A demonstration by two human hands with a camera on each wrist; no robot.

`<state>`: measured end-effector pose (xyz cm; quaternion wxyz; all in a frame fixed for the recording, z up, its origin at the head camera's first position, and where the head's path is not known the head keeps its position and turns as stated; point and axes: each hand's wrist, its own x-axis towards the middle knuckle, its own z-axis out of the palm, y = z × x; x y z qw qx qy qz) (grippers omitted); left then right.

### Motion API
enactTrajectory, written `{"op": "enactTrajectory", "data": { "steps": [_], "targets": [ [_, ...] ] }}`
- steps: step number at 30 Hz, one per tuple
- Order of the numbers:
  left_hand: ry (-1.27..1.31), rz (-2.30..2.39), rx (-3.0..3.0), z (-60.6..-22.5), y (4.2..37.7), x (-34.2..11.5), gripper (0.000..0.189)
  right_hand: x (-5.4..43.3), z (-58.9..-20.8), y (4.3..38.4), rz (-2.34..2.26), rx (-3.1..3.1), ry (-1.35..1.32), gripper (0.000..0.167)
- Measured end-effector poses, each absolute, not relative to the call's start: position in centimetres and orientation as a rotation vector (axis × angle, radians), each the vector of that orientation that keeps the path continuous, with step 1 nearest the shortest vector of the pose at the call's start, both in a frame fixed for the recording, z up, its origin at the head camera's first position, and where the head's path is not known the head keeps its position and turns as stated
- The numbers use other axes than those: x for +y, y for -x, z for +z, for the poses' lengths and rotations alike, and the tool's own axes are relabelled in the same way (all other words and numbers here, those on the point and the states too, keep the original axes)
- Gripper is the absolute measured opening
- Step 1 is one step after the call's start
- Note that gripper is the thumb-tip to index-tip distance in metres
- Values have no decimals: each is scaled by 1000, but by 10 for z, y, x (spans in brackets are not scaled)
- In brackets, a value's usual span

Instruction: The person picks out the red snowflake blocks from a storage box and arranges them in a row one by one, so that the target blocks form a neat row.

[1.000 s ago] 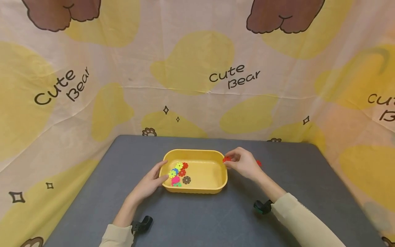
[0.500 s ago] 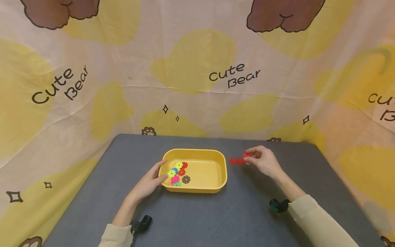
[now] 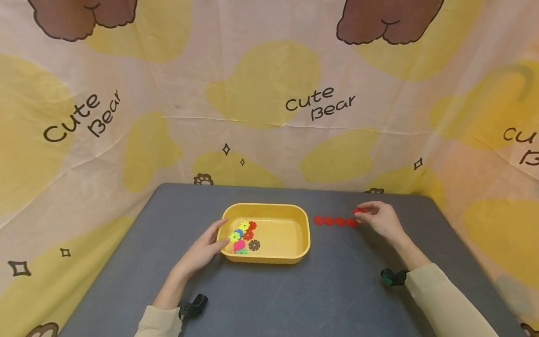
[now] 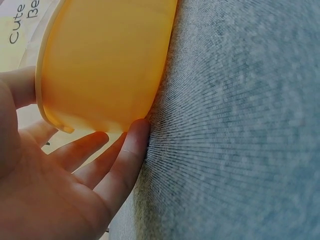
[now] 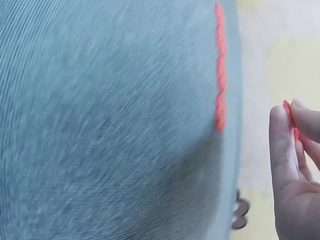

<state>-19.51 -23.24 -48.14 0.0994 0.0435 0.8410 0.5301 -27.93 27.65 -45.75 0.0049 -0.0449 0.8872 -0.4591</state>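
Broadly, the grey, fine-textured desk bears a yellow, smooth, plastic-looking tray with rounded corners; a tug from the left hand, curled round the tray's end, could jostle the multicoloured notched discs inside. The right hand is closed to a fingertip pinch. To its left runs a straight row of four thin, scalloped, plastic-looking red discs, which a careless brush could skew. Smallest, at least one matching disc is held near the row's right end, likely to drop if that narrow grip loosens.
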Motion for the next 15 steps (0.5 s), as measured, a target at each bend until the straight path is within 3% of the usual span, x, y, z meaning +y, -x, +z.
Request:
{"op": "enactTrajectory", "data": {
  "steps": [15],
  "targets": [
    [-154,1573,2483,-480,193,-233,63,294,-481,284,-1209,2818,96,37]
  ]
}}
